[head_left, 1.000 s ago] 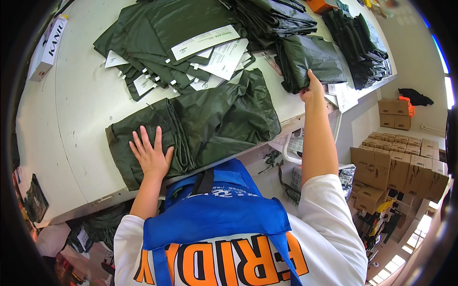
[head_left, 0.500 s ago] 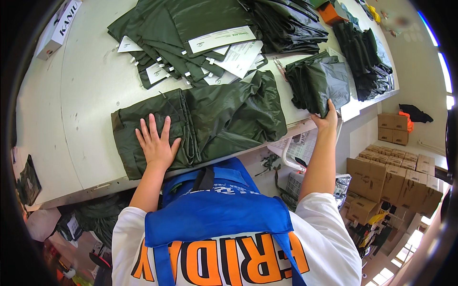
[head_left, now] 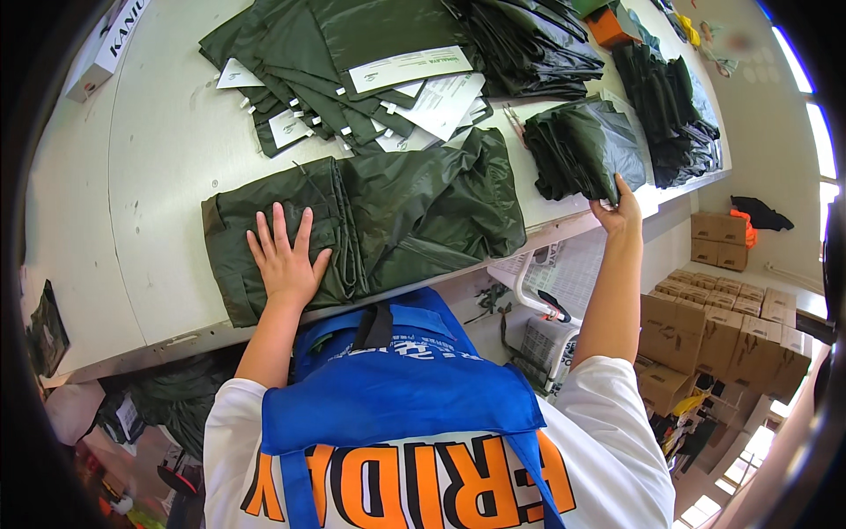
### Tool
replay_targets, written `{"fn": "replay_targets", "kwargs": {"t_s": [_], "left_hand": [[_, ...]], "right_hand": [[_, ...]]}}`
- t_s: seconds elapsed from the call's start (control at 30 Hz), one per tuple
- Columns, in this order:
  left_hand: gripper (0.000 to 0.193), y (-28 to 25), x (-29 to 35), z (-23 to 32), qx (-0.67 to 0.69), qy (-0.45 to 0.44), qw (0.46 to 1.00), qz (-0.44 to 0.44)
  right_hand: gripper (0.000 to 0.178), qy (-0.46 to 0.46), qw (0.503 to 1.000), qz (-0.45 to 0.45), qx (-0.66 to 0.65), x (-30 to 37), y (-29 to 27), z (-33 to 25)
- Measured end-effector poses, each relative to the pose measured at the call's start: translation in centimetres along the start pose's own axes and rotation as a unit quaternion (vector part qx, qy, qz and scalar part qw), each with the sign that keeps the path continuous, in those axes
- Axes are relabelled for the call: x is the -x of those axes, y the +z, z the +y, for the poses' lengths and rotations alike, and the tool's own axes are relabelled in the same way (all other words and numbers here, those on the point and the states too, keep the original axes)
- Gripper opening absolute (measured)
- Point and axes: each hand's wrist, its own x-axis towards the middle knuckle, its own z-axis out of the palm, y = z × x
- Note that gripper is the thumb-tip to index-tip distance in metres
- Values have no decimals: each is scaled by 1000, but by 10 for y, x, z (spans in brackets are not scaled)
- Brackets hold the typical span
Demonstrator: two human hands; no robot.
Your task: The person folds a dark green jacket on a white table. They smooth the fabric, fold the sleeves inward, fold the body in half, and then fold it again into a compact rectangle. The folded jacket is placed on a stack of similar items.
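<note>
Far left of the frame there's a dark green piece (head_left: 47, 331) by the edge of the pale tabletop (head_left: 159, 167), with a long white box (head_left: 99, 57) up in the upper left corner. A bit left of center, the left hand (head_left: 289, 264) is palm down with fingers spread, pressed flat on some dark green fabric (head_left: 432, 207). That fabric lies along the near edge in the middle of the frame, neatly layered under the hand and pretty wrinkled toward its right end. Top center is a messy fan of flat green pieces (head_left: 379, 26) with white cards on and between them. Blue apron (head_left: 401, 397) is bottom center. Next over, upper right of center, a dark glossy stack (head_left: 538, 53), then an orange box (head_left: 612, 28) at the top. Right of center sits a small folded bundle (head_left: 582, 145), and the right hand (head_left: 619, 210) has thumb and fingers touching its near corner; can't tell if it's actually gripping. Another dark stack (head_left: 665, 115) is upper right, cardboard boxes (head_left: 670, 331) lower right.
</note>
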Motion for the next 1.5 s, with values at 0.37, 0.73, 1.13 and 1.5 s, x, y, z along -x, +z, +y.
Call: {"fn": "replay_targets", "kwargs": {"t_s": [0.37,0.73,1.13,1.5], "left_hand": [[76,2,1,-2,5,-9,1000,-12],[76,2,1,-2,24,-15,1000,-6],[68,14,12,-12,212,-75,974,4],[65,-103,65,-106,752,-305,584,18]], "right_hand": [[23,-38,988,-88,-120,-1,13,-41],[34,-205,934,-288,-44,89,18,-138],[62,-171,742,-592,266,219,120,20],[68,-55,365,-651,663,232,253,240]]}}
